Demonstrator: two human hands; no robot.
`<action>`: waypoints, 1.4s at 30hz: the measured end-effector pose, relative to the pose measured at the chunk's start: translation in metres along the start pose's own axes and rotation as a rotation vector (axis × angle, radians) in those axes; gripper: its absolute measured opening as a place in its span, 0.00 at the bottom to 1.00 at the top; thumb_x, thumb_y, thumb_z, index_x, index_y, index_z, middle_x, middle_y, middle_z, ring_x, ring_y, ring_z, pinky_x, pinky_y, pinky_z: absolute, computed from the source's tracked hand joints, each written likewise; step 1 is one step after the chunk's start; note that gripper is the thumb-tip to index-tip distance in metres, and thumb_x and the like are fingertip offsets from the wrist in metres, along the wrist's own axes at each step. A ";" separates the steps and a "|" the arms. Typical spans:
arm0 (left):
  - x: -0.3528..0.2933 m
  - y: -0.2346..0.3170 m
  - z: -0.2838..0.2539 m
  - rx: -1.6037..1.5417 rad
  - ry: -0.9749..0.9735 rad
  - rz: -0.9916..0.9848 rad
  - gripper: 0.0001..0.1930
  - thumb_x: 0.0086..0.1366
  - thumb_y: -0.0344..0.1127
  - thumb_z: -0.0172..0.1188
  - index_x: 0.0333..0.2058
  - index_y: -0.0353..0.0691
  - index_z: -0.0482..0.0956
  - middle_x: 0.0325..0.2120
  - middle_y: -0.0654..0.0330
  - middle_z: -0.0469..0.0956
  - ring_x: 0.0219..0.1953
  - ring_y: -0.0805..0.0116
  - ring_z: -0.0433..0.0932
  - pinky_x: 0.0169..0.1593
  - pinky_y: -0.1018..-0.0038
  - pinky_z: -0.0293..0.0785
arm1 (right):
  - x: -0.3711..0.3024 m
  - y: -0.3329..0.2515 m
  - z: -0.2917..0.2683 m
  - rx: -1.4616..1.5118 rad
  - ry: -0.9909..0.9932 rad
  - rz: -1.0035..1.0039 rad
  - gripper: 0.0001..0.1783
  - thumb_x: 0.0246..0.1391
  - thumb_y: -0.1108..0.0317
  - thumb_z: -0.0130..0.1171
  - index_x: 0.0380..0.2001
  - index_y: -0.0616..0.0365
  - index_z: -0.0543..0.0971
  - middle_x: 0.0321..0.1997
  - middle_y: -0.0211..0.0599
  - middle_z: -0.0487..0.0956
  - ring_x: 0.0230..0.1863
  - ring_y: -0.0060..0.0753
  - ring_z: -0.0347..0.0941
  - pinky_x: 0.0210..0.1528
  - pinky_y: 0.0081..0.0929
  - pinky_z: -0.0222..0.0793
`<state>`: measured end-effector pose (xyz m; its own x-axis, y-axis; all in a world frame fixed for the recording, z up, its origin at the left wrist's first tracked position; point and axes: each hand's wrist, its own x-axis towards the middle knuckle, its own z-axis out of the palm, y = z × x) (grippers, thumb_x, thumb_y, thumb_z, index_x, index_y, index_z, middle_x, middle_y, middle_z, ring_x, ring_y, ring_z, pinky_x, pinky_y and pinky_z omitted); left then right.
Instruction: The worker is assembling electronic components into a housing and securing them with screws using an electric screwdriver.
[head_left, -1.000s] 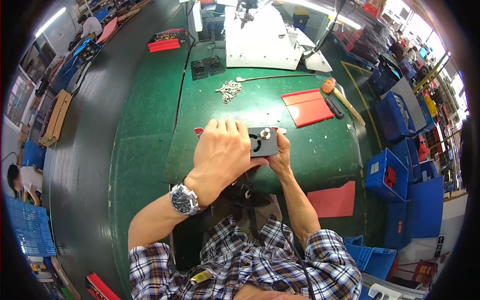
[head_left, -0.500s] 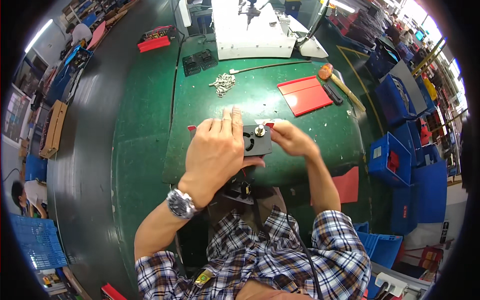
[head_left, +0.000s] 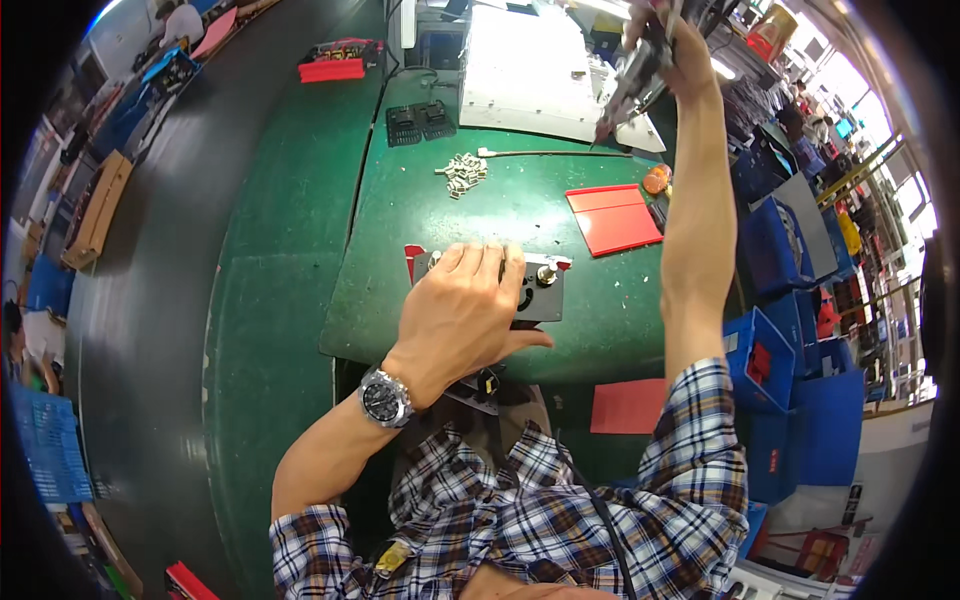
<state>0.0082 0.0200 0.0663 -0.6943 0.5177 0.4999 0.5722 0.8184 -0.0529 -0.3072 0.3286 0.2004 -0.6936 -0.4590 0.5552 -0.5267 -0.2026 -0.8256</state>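
Near the front edge of the green bench, my left hand (head_left: 465, 310) is closed over a black metal plate (head_left: 545, 303). Its fingers lie across the plate's top and hide the middle; the thumb stretches out along the near side. Curved slots and a shiny metal post (head_left: 547, 273) show on the plate, and a red piece (head_left: 412, 258) sticks out at its left end. Far off at the upper right, my right hand (head_left: 682, 55) is wrapped round a dark grey pointed tool (head_left: 635, 80), smeared by motion. Its exact kind is unclear.
A pile of small metal parts (head_left: 463, 175) and black plastic pieces (head_left: 420, 122) lie beyond the plate. To the right rests a red tray (head_left: 615, 218), near a partly hidden orange-headed mallet (head_left: 657, 179). A white machine base (head_left: 535, 80) stands at the back; blue bins (head_left: 762, 355) line the right.
My right hand has left the plate's right end, reached up and away to the far right, and taken hold of the dark tool. My left hand stays on the plate.
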 end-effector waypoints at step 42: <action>-0.001 0.005 0.013 0.025 0.049 -0.059 0.39 0.57 0.70 0.62 0.48 0.36 0.79 0.38 0.57 0.80 0.44 0.60 0.81 0.53 0.66 0.75 | -0.082 -0.161 0.286 -0.240 0.941 -0.203 0.14 0.61 0.64 0.63 0.44 0.64 0.77 0.29 0.30 0.78 0.31 0.20 0.78 0.31 0.16 0.71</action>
<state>0.0062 0.0264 0.0546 -0.7041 0.4560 0.5443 0.5195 0.8534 -0.0429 -0.0251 0.1512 0.2586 -0.6316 0.4604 0.6237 -0.6922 0.0274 -0.7212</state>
